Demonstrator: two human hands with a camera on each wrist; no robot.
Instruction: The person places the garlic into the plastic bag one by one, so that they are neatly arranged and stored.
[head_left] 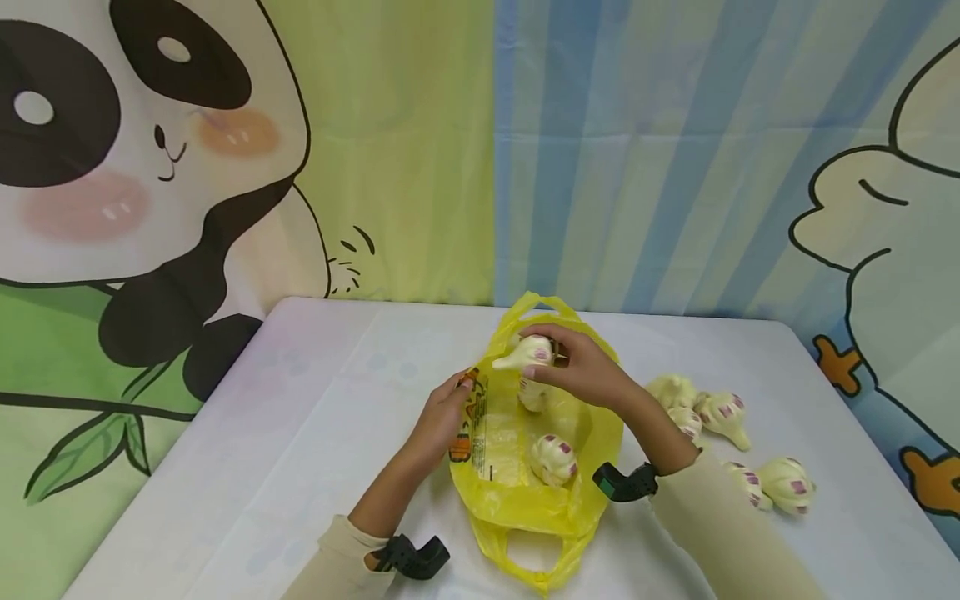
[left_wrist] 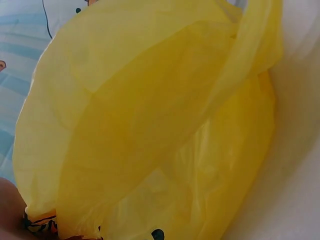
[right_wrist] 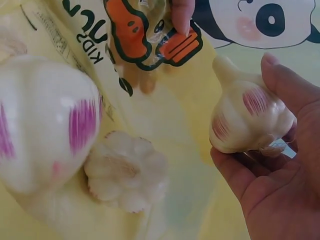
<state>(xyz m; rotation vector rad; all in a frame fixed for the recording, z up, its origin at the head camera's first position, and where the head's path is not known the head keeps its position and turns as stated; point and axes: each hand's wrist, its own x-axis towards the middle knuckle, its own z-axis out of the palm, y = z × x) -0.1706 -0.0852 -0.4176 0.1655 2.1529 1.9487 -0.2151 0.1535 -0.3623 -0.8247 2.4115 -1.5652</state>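
A yellow plastic bag (head_left: 517, 508) lies on the table with its mouth spread; in the left wrist view its thin yellow side (left_wrist: 150, 125) fills most of the picture. My left hand (head_left: 442, 418) pinches the bag's printed left edge. My right hand (head_left: 581, 364) holds a white garlic bulb (right_wrist: 247, 115) with purple patches between thumb and fingers, over the bag's opening. Two more garlic bulbs lie in the bag: one (head_left: 553, 460) near the front, another (head_left: 533, 395) just below the held bulb and partly hidden by it.
Several garlic bulbs (head_left: 722, 414) lie on the white table (head_left: 337, 417) to the right of the bag, some partly behind my right forearm. A printed cloth backdrop (head_left: 637, 167) with a panda hangs behind the table's far edge.
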